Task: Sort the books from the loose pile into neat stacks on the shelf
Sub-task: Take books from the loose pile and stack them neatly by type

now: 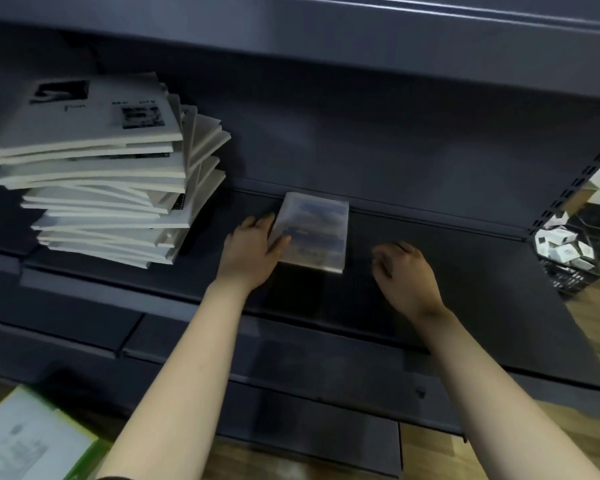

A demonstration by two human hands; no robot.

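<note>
At right, basket [570, 282]: small white boxes [561, 251] inside.
Left hand [253, 252]: grips book [316, 230] by its left edge (book flat on shelf [465, 292]).
Right hand [407, 271]: loosely curled, holding nothing.

Far right, black wire basket [568, 271] on the wood floor [426, 455], packed w/ small white boxes [561, 251]. Tan box-like shape [584, 197] just behind it, approx. Bottom-left corner: flat white item w/ green edge [32, 441], too blurred to ID.
</note>
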